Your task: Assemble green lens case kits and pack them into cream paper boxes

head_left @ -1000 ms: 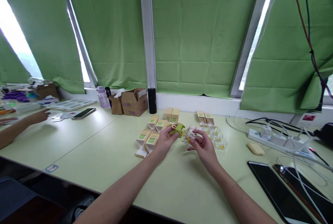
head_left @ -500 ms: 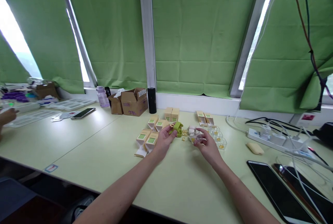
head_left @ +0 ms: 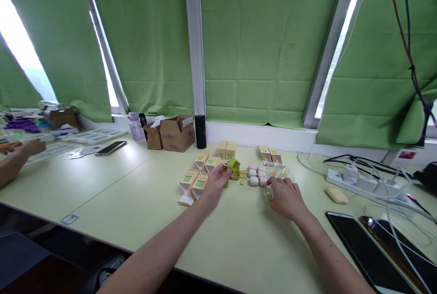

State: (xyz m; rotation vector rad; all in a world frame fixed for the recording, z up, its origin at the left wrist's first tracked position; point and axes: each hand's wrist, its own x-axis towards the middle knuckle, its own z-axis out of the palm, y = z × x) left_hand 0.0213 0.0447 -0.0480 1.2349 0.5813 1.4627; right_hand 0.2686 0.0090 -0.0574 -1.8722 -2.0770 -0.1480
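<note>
At frame centre the left hand (head_left: pixel 213 186) pinches a small green clip (head_left: pixel 233 169), bright and glossy, just above the table (head_left: pixel 136 194). The right hand (head_left: pixel 286 196) rests palm down on a clear case (head_left: pixel 268 192); its grip is hidden. Four white pods (head_left: pixel 256 176) lie between, and eight tan boxes (head_left: pixel 200 184) stand behind.
</note>
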